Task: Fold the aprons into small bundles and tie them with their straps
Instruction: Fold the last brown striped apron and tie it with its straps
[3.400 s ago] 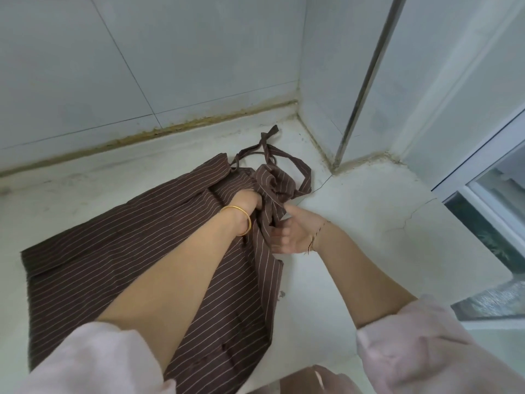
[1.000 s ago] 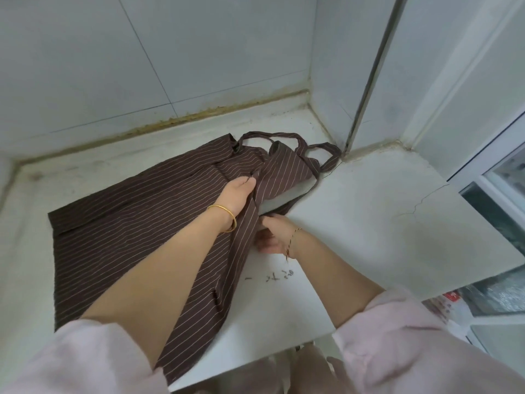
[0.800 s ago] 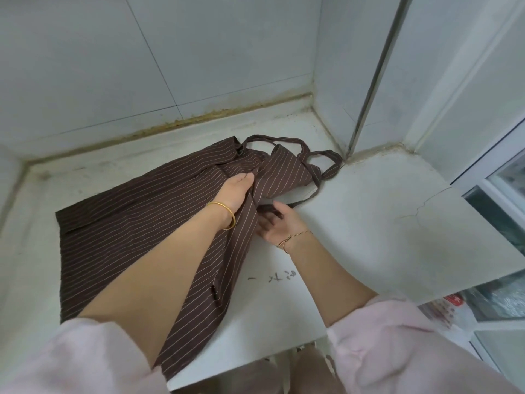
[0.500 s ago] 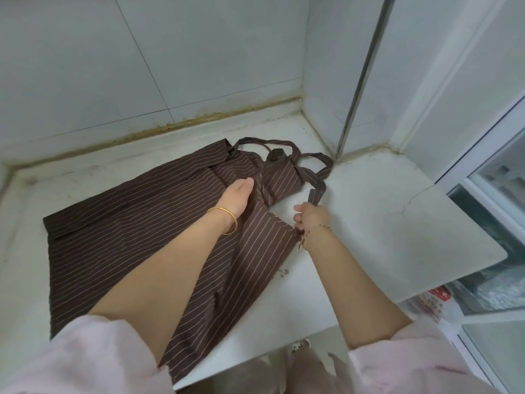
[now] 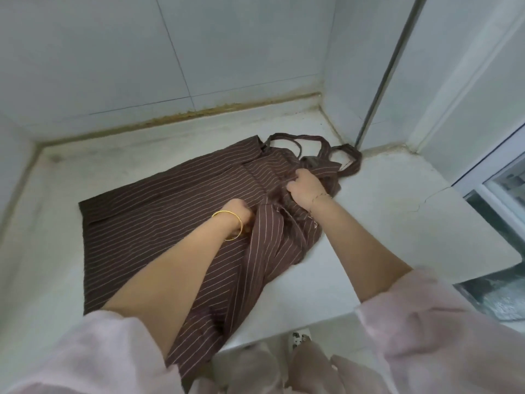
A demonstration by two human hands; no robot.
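Soft, limp apron (image 5: 156, 211) lies spread on the bench (image 5: 383, 223), its near end overhanging. Right grip (image 5: 305, 189) clutches bunched cloth by the far straps (image 5: 298, 139); left grip (image 5: 238, 214) pinches a middle fold. Hems likely give the surest hold.

Head camera looks down, close above apron (image 5: 170, 200).

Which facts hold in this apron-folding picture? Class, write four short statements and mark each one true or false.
1. The brown striped apron lies on the white ledge. True.
2. The right hand grips bunched fabric near the straps. True.
3. The apron is already tied into a bundle. False: it lies mostly spread out, with its straps loose.
4. The gold bangle circles the right wrist. False: it is on the left wrist, by the left hand, which holds a fold.
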